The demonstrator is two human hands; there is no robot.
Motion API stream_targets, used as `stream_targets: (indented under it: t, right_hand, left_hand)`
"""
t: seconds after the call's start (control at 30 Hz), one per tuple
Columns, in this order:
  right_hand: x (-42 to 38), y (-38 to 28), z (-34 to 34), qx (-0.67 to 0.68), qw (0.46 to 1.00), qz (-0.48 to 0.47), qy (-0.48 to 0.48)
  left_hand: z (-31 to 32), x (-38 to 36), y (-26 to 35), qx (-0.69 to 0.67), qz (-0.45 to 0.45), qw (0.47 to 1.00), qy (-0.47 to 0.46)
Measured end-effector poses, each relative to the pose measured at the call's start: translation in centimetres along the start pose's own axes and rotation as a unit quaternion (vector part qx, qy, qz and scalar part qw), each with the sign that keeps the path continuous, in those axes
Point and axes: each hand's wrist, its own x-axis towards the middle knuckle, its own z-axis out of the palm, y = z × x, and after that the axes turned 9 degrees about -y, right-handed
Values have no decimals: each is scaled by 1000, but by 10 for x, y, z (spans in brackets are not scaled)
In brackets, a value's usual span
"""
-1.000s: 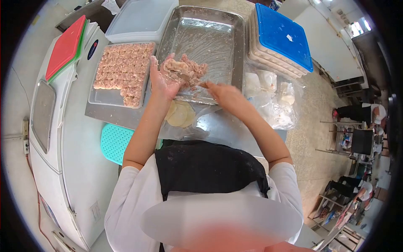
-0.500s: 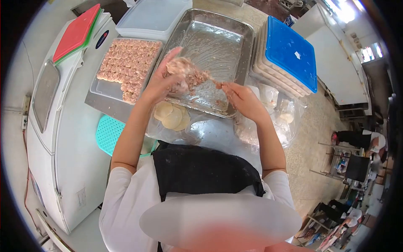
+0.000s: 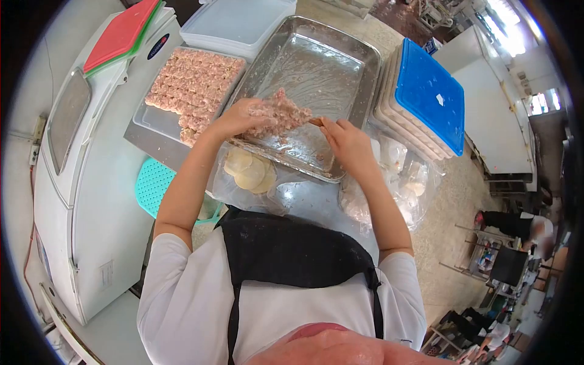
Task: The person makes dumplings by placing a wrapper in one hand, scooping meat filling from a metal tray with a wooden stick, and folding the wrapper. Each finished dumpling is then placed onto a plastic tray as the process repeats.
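Observation:
A mass of pink minced meat [image 3: 281, 114] hangs over the near left part of a large metal tray [image 3: 372, 64]. My left hand [image 3: 240, 115] is curled round the left side of the meat, its fingers partly hidden. From the right, my right hand [image 3: 347, 139] grips a thin brown stick [image 3: 316, 121] whose far end meets the meat. Just below the tray lie round pale wrappers [image 3: 250, 173] on clear plastic. A plastic box [image 3: 149, 119] to the left holds rows of filled meat pieces [image 3: 193, 85].
At the right stand stacked trays under a blue lid [image 3: 429, 97], with plastic bags [image 3: 395, 176] nearer me. Clear lids [image 3: 237, 21] lie at the back left. A turquoise basket [image 3: 155, 185] and white freezer [image 3: 109, 201] are at the left. Other people [image 3: 517, 225] are far right.
My left hand has closed from a wide spread around the meat, and the meat is now bunched up by the stick's end. The whole view has shifted slightly.

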Motion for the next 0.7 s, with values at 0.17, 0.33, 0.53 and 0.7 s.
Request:
stream_targets:
  t: [0.17,0.33,0.53,0.7]
  right_hand:
    - [-8,26,56,7,1000,-4,-30]
    - [-21,13,0,9,992,102,-67]
    - [-41,-23,-15,247,968,-2,-36]
    - [-33,-49,-33,81,995,-9,-52]
  left_hand:
    - [-1,-3,4,56,-17,998,-1]
    - [6,-25,26,74,109,987,90]
    - [3,-33,48,124,188,974,20]
    - [-5,-22,43,125,140,981,-39]
